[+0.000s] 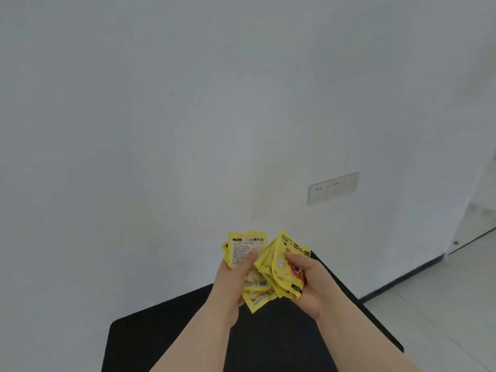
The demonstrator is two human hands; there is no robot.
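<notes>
Both hands hold a fanned bunch of several yellow hand-warmer packets above a black table [150,334]. My left hand [230,283] grips the left part of the bunch, its thumb pressed on a packet [245,247] whose printed back faces me. My right hand [308,280] grips the right part, with its thumb on a packet [284,261] showing a cartoon front. More packets [259,296] stick out below, between the two hands.
A white wall fills most of the view, with a double power socket [332,187] at right. Pale floor tiles [442,304] and a dark skirting board run along the right side of the table.
</notes>
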